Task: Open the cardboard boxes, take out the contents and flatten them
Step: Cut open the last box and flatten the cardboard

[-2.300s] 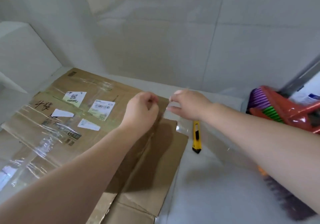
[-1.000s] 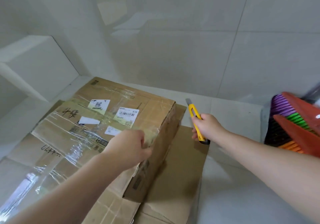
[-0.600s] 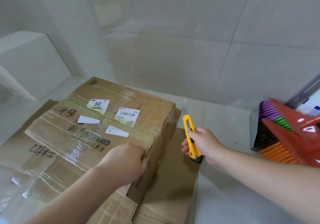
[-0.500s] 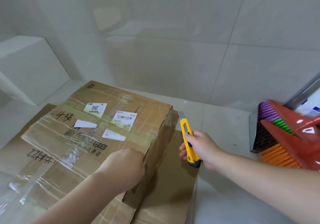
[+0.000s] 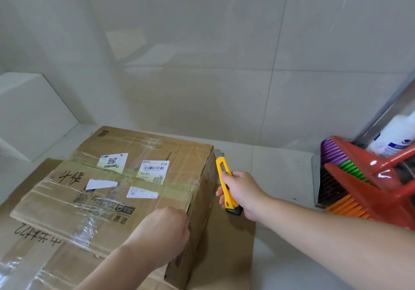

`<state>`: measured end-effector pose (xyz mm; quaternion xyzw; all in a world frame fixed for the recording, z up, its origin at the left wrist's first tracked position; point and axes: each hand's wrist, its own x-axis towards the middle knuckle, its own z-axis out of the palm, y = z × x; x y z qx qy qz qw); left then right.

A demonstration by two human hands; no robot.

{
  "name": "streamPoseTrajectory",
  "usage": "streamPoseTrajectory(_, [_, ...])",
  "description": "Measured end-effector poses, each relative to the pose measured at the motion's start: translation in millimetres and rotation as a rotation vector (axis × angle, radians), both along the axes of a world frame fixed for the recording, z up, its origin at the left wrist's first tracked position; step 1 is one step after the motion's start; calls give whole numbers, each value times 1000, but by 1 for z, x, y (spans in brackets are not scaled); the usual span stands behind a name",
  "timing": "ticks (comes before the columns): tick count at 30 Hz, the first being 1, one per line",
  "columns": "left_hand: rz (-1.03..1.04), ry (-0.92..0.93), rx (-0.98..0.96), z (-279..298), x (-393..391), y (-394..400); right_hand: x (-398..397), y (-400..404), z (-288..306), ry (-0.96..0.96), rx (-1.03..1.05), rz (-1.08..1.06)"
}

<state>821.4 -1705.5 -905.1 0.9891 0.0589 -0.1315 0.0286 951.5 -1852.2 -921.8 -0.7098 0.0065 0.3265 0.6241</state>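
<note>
We note a sealed brown cardboard box [image 5: 116,190], rectangular, lying on flattened cardboard sheets [image 5: 226,256] spread over the pale tiled floor [image 5: 276,173]. Its top is crossed by glossy, wrinkled clear tape and carries white paper labels with barcodes and handwritten black marks. The left hand [image 5: 161,235] is curled over the box's near right top edge, gripping it. The right hand [image 5: 242,193] grasps a slim yellow plastic utility knife [image 5: 226,186] with a black butt, held just beside the box's right side, tip pointing away; we cannot tell whether the blade touches the cardboard. A red plastic broom [image 5: 368,184] with multicoloured bristles and a white bottle [image 5: 390,137] stand well apart at right.
</note>
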Motion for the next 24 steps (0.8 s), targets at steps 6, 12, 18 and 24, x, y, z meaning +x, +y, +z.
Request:
streamPoseTrajectory(6, [5,-10,-18,1,1,-1,5,2,-1,6,-22,13])
streamPoseTrajectory(12, [6,-13,-20,-1,1,0,7,8,-1,-17,-50,15])
streamPoseTrajectory(18, [4,-12,-48,-1,3,1,3,13,0,29,-41,18])
streamPoseTrajectory(24, [-10,-15,-47,-2,5,2,8,7,4,57,-61,49])
